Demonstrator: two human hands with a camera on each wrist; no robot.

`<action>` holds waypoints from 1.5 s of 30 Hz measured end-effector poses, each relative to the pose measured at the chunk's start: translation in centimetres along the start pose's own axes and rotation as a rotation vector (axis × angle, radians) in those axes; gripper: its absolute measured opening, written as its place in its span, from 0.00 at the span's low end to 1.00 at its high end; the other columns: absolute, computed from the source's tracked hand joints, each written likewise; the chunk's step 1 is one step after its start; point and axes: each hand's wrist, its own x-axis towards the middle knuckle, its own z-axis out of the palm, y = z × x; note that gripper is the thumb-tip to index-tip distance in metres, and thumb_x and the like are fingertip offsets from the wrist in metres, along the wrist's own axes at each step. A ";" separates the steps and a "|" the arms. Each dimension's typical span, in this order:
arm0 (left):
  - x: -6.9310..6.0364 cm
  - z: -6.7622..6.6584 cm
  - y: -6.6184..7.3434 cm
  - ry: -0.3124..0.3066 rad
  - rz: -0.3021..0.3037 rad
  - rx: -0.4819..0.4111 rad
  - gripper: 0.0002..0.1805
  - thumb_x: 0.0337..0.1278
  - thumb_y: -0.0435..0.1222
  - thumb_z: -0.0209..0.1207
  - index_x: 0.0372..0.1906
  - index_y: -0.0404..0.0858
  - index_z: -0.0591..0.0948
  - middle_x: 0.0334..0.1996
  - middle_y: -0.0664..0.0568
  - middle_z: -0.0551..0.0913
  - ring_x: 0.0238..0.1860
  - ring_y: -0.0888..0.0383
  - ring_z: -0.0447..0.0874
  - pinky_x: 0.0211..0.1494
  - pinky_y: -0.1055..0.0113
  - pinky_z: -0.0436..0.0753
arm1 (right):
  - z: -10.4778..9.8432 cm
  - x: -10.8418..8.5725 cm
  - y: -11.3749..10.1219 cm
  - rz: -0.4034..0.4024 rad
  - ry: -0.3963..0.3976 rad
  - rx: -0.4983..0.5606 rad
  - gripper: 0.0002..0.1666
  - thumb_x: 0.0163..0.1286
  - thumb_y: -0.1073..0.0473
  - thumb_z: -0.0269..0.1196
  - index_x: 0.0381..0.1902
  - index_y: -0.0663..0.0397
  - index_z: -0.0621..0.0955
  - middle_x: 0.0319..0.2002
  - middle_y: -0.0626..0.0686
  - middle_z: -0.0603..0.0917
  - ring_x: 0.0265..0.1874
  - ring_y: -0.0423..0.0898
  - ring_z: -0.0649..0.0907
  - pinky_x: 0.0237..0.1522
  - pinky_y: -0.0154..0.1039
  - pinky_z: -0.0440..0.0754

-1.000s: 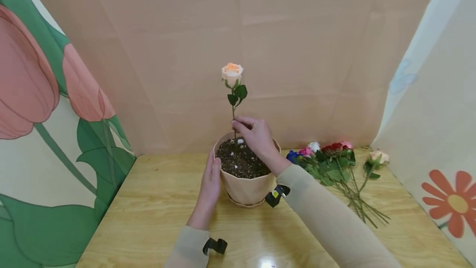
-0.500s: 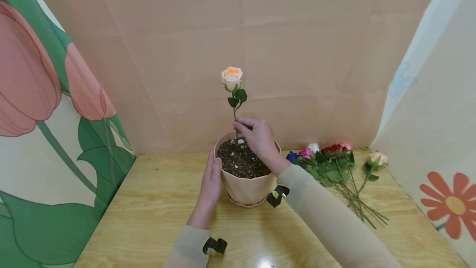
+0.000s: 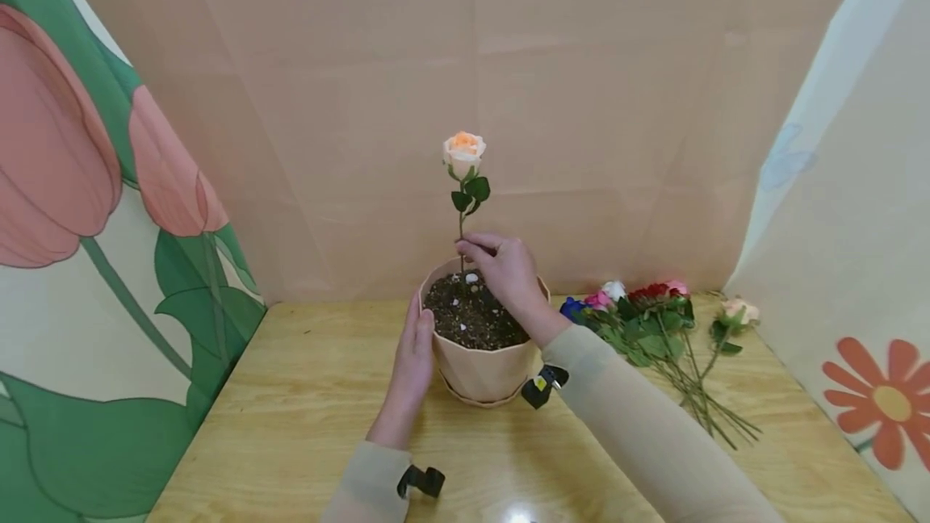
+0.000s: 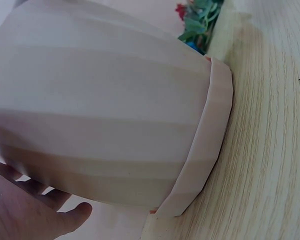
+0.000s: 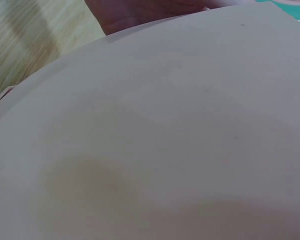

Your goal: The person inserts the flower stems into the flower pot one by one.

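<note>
Sleeves (image 3: pixel 639 418) come first, the left one rising from the near edge and the right one slanting up from the near right, each with a black device (image 3: pixel 421 481) at the wrist. Between them the wooden table (image 3: pixel 472 466) shows its grain up to the pot (image 3: pixel 483 374), and leftward a wide strip runs out to the slanting side edge. The pot stands upright in a shallow saucer (image 4: pixel 204 150) with a faceted lip, well in from both side edges. The left hand (image 3: pixel 412 357) rests along the pot's left wall, fingers a little apart and laid against it, thumb near the rim. Inside is dark soil (image 3: pixel 472 317) with white bits, a little below the rim. The right hand (image 3: pixel 504 265) reaches across the right side of the rim, thumb and forefinger clamped on the stem of a peach rose (image 3: pixel 462 199). That rose stands nearly upright at the pot's far side, its stem meeting the soil close to the far rim; how deep it goes, I cannot tell. Its bloom has open room all round, well apart from the plain backdrop (image 3: pixel 349 144). Beyond the right forearm, a bunch of flowers (image 3: pixel 657 329) lies near the table's back edge, and a second peach rose (image 3: pixel 739 311) lies close to the right panel (image 3: pixel 785 281).
</note>
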 end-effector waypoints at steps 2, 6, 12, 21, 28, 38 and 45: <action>0.0 0.0 0.2 0.004 -0.001 -0.002 0.35 0.93 0.52 0.39 0.92 0.47 0.54 0.88 0.43 0.55 0.87 0.39 0.52 0.88 0.39 0.51 | -0.1 0.1 -0.1 0.000 0.004 0.002 0.18 0.80 0.48 0.72 0.60 0.49 0.93 0.47 0.50 0.95 0.45 0.47 0.93 0.46 0.48 0.88; 0.1 0.0 0.3 0.005 0.003 -0.003 0.35 0.93 0.53 0.39 0.92 0.46 0.54 0.89 0.44 0.56 0.87 0.39 0.52 0.88 0.39 0.51 | -0.1 0.3 -0.1 -0.006 0.003 -0.006 0.16 0.80 0.47 0.72 0.58 0.45 0.94 0.47 0.49 0.95 0.47 0.47 0.93 0.55 0.51 0.88; 0.2 0.0 0.2 0.003 -0.002 -0.005 0.34 0.93 0.53 0.38 0.92 0.50 0.55 0.89 0.45 0.56 0.87 0.39 0.52 0.88 0.37 0.51 | -0.1 0.3 -0.2 0.002 -0.003 -0.004 0.17 0.79 0.45 0.72 0.59 0.43 0.94 0.50 0.48 0.95 0.48 0.46 0.92 0.58 0.53 0.89; 0.4 0.1 0.0 -0.032 0.031 0.007 0.34 0.94 0.53 0.36 0.92 0.51 0.52 0.90 0.47 0.53 0.87 0.40 0.51 0.87 0.36 0.51 | -0.3 0.0 0.1 0.003 0.000 0.026 0.22 0.77 0.44 0.74 0.63 0.45 0.92 0.52 0.47 0.93 0.49 0.45 0.90 0.54 0.49 0.90; 0.6 0.1 -0.1 -0.052 0.037 0.002 0.33 0.94 0.52 0.35 0.93 0.53 0.51 0.90 0.48 0.52 0.88 0.39 0.50 0.87 0.34 0.51 | -0.4 -0.1 0.2 -0.013 0.003 0.051 0.22 0.77 0.44 0.75 0.62 0.46 0.92 0.52 0.46 0.93 0.49 0.45 0.89 0.53 0.49 0.90; 0.4 0.1 -0.1 -0.028 0.055 0.021 0.33 0.94 0.51 0.35 0.92 0.50 0.53 0.89 0.44 0.55 0.87 0.38 0.53 0.87 0.35 0.53 | 0.0 0.2 0.2 -0.062 -0.006 0.082 0.15 0.79 0.51 0.73 0.57 0.51 0.94 0.50 0.49 0.94 0.47 0.46 0.92 0.52 0.47 0.91; 0.3 0.0 0.0 -0.034 0.054 0.022 0.33 0.95 0.52 0.35 0.92 0.51 0.52 0.89 0.48 0.55 0.87 0.41 0.53 0.87 0.38 0.53 | 0.1 0.7 0.3 -0.059 -0.037 0.005 0.17 0.81 0.48 0.71 0.58 0.51 0.93 0.51 0.49 0.94 0.52 0.47 0.91 0.58 0.52 0.89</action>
